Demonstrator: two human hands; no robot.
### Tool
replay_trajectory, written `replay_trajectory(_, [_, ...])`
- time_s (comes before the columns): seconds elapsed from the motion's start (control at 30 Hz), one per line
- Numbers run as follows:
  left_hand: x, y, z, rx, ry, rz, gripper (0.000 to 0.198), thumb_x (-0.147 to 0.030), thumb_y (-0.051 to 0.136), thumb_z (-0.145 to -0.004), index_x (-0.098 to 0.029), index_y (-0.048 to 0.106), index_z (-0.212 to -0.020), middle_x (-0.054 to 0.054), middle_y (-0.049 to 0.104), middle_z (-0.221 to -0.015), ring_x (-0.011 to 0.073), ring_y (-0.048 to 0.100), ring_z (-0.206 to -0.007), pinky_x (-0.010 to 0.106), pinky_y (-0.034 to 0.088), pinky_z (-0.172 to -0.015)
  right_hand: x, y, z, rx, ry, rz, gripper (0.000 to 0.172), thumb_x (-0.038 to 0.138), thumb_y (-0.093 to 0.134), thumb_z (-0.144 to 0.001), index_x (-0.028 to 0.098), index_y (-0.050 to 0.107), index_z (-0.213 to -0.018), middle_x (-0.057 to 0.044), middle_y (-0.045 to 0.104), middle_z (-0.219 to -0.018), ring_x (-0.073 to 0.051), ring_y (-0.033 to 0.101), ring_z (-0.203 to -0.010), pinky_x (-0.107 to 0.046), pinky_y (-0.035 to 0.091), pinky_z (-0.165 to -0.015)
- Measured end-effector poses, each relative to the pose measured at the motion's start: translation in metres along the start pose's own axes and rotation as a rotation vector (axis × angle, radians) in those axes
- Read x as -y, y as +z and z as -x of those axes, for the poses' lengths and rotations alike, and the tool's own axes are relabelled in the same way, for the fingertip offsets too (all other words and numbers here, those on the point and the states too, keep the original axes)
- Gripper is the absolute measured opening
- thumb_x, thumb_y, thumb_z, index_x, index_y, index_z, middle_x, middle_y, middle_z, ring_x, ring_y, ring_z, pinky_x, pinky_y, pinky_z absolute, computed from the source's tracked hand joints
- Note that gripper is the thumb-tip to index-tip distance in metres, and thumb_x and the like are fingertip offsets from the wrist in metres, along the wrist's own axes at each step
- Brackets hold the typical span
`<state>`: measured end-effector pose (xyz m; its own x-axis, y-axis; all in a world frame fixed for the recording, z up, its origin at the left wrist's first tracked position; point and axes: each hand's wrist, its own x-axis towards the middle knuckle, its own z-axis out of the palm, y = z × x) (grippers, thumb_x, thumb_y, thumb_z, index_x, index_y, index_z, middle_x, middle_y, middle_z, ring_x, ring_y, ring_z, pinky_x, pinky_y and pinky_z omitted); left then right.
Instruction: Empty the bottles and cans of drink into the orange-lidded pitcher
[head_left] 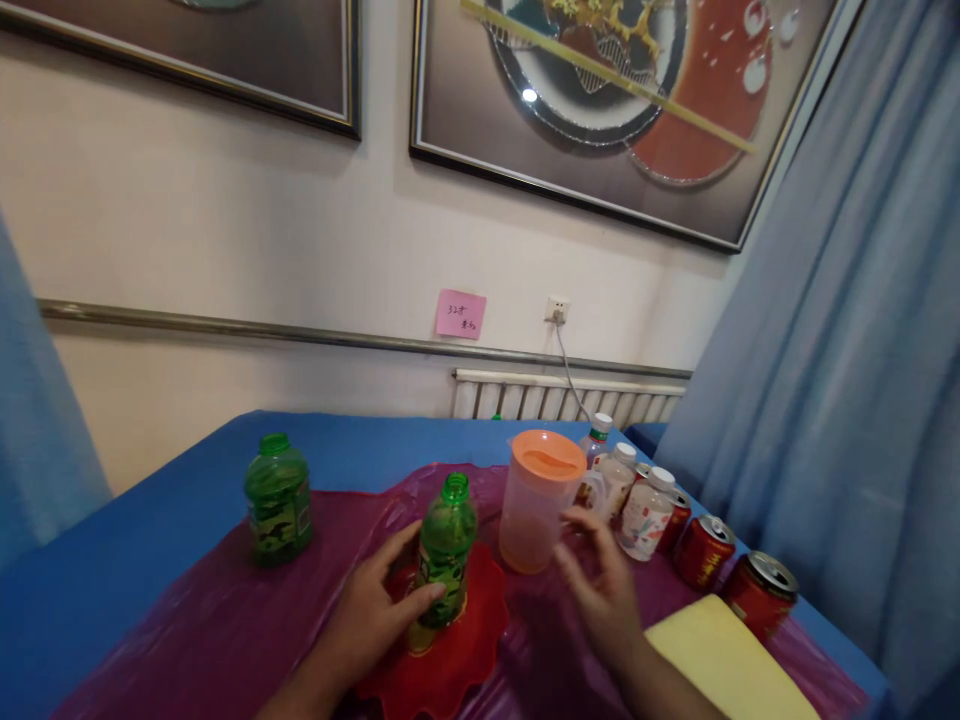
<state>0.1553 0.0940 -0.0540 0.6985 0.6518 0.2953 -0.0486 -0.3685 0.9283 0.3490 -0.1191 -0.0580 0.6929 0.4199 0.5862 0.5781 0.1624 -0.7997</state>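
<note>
My left hand (385, 603) is wrapped round an uncapped green bottle (448, 545), which stands nearly upright over a red scalloped mat (480, 640). My right hand (600, 580) has its fingers apart beside a clear plastic pitcher (529, 515) with an orange lid (546, 457). Those fingertips are close to the pitcher's handle; whether they touch it I cannot tell. A little liquid shows at the bottom of the pitcher. Another green bottle (278, 500), also without a cap, stands at the left.
Several clear bottles with white caps (649, 515) and red cans (761, 595) line the right side. A yellow cloth (727, 660) lies near my right forearm. Purple plastic sheeting (202, 620) covers part of the blue table (127, 550). A blue curtain (847, 350) hangs at the right.
</note>
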Motion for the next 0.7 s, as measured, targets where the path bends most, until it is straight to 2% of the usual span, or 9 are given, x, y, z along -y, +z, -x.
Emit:
replay_trajectory(0.03, [0.000, 0.000, 0.001, 0.004, 0.004, -0.022, 0.071, -0.044, 0.085, -0.061, -0.022, 0.068, -0.127, 0.012, 0.074, -0.126, 0.0351, 0.071, -0.114, 0.049, 0.056, -0.101, 0.008, 0.010, 0.011, 0.129, -0.021, -0.004, 0.043, 0.037, 0.066, -0.090, 0.025, 0.056, -0.130, -0.009, 0.063, -0.127, -0.024, 0.060, -0.116, -0.038, 0.048, -0.100])
replay_trajectory(0.1, [0.001, 0.001, 0.001, 0.016, 0.028, -0.062, 0.072, -0.047, 0.087, -0.059, -0.024, 0.070, -0.125, 0.011, 0.076, -0.122, 0.0351, 0.072, -0.111, 0.048, 0.058, -0.099, 0.021, 0.031, 0.028, 0.273, -0.056, -0.039, 0.065, 0.036, 0.074, -0.082, 0.026, 0.049, -0.142, -0.010, 0.059, -0.139, -0.027, 0.057, -0.126, -0.042, 0.046, -0.107])
replay_trajectory(0.13, [0.002, 0.001, 0.001, 0.025, 0.043, -0.079, 0.071, -0.049, 0.087, -0.058, -0.025, 0.071, -0.123, 0.010, 0.076, -0.121, 0.0352, 0.073, -0.109, 0.047, 0.058, -0.098, 0.026, 0.041, 0.032, 0.309, -0.056, -0.049, 0.077, 0.036, 0.078, -0.078, 0.026, 0.044, -0.146, -0.010, 0.056, -0.143, -0.029, 0.054, -0.130, -0.045, 0.043, -0.110])
replay_trajectory(0.2, [0.003, 0.001, 0.001, 0.055, 0.069, -0.101, 0.070, -0.050, 0.088, -0.057, -0.026, 0.073, -0.121, 0.010, 0.077, -0.119, 0.0355, 0.073, -0.108, 0.046, 0.059, -0.096, 0.035, 0.056, 0.034, 0.345, -0.015, -0.073, 0.088, 0.034, 0.081, -0.075, 0.026, 0.038, -0.152, -0.011, 0.054, -0.146, -0.031, 0.052, -0.133, -0.047, 0.041, -0.113])
replay_trajectory(0.3, [0.005, 0.000, 0.000, 0.115, 0.086, -0.119, 0.069, -0.049, 0.089, -0.057, -0.028, 0.074, -0.120, 0.009, 0.077, -0.120, 0.0360, 0.073, -0.108, 0.047, 0.059, -0.097, 0.045, 0.068, 0.025, 0.341, 0.050, -0.088, 0.088, 0.028, 0.080, -0.074, 0.024, 0.039, -0.151, -0.011, 0.057, -0.142, -0.030, 0.054, -0.130, -0.047, 0.042, -0.111])
replay_trajectory(0.4, [0.006, 0.001, 0.001, 0.154, 0.080, -0.135, 0.067, -0.046, 0.089, -0.060, -0.029, 0.072, -0.123, 0.008, 0.075, -0.125, 0.0356, 0.071, -0.113, 0.048, 0.056, -0.101, 0.049, 0.069, 0.017, 0.331, 0.083, -0.098, 0.070, 0.022, 0.081, -0.068, 0.023, 0.057, -0.134, -0.008, 0.067, -0.123, -0.028, 0.063, -0.113, -0.044, 0.049, -0.101])
replay_trajectory(0.5, [0.002, 0.003, 0.003, 0.269, 0.075, -0.083, 0.071, -0.042, 0.088, -0.062, -0.030, 0.069, -0.129, 0.008, 0.072, -0.130, 0.0351, 0.070, -0.115, 0.046, 0.056, -0.101, 0.049, 0.058, 0.018, 0.302, 0.122, -0.144, 0.049, 0.027, 0.083, -0.065, 0.021, 0.066, -0.110, -0.005, 0.072, -0.104, -0.026, 0.067, -0.095, -0.038, 0.055, -0.087])
replay_trajectory(0.57, [0.000, 0.003, 0.003, 0.297, 0.061, -0.012, 0.071, -0.043, 0.086, -0.064, -0.031, 0.067, -0.131, 0.008, 0.071, -0.131, 0.0355, 0.069, -0.116, 0.046, 0.057, -0.099, 0.049, 0.040, 0.020, 0.255, 0.143, -0.201, 0.049, 0.032, 0.082, -0.069, 0.022, 0.064, -0.113, -0.005, 0.073, -0.104, -0.025, 0.069, -0.095, -0.037, 0.056, -0.086])
replay_trajectory(0.7, [0.001, 0.000, -0.003, 0.138, 0.024, -0.010, 0.059, -0.050, 0.083, -0.066, -0.030, 0.073, -0.121, 0.008, 0.076, -0.122, 0.0353, 0.071, -0.113, 0.045, 0.059, -0.096, 0.043, -0.027, 0.017, 0.038, 0.201, -0.160, 0.053, 0.037, 0.080, -0.074, 0.023, 0.060, -0.121, -0.006, 0.075, -0.111, -0.026, 0.071, -0.101, -0.038, 0.057, -0.088])
